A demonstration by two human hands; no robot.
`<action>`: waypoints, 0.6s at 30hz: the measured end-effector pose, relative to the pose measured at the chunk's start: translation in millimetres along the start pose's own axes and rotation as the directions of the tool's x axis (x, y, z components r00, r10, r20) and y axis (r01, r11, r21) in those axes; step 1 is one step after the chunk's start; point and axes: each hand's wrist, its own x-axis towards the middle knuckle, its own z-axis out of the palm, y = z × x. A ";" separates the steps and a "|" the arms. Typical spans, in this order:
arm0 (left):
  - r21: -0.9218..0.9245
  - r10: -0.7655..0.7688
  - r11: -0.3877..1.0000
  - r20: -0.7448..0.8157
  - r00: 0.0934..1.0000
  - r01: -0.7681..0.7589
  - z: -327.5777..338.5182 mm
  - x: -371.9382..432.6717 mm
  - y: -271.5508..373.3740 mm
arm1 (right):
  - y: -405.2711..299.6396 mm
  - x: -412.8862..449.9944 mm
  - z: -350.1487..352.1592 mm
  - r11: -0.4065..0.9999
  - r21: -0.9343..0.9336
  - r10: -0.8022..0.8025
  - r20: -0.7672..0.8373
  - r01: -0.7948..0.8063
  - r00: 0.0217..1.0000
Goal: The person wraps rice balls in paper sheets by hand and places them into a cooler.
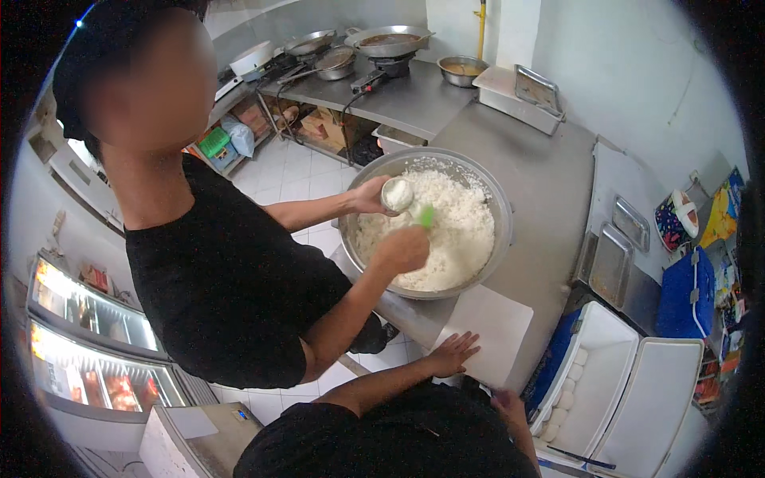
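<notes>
My left hand rests palm down on the near-left edge of a stack of white sheets on the steel counter. Its fingers are slightly spread. Low by the counter's front edge is my right hand, partly hidden; whether it grips anything is unclear. Beyond the sheets stands a large metal basin of cooked white rice. A co-worker at the left holds a small cup of rice over it in one hand. The co-worker's other hand grips a green-ended utensil, blurred.
To my right, an open white-lined cooler box holds several round white bundles. Metal trays lie behind it. Pans on burners occupy the far counter. Lit display cases stand at the left.
</notes>
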 end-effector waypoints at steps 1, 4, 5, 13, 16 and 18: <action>-0.003 -0.001 1.000 -0.009 1.000 0.001 3.3 0.0 0.9 | 8.9 -23.6 -3.2 0.974 0.168 -0.155 0.027 0.149 0.988; 0.022 0.024 0.999 -0.040 0.999 -0.024 18.7 4.8 3.7 | 61.5 -72.2 1.5 0.969 -0.091 -0.243 -0.161 0.231 0.956; 0.039 0.049 0.998 -0.062 0.997 -0.047 20.8 6.4 1.4 | 68.8 -85.2 -2.2 0.986 -0.095 -0.152 -0.172 0.138 0.973; -0.095 0.074 0.993 0.080 0.994 -0.066 -10.9 5.4 -3.4 | 59.9 -99.4 -10.9 0.982 0.009 0.189 -0.078 -0.189 0.979; -0.082 0.156 0.983 -0.065 0.986 -0.161 -21.1 -4.5 3.3 | 56.7 -96.0 -9.2 0.979 0.014 0.202 -0.066 -0.201 0.977; -0.136 0.180 0.972 -0.104 0.978 -0.193 -22.0 -8.0 4.5 | 55.1 -94.0 -8.8 0.979 0.019 0.205 -0.062 -0.205 0.977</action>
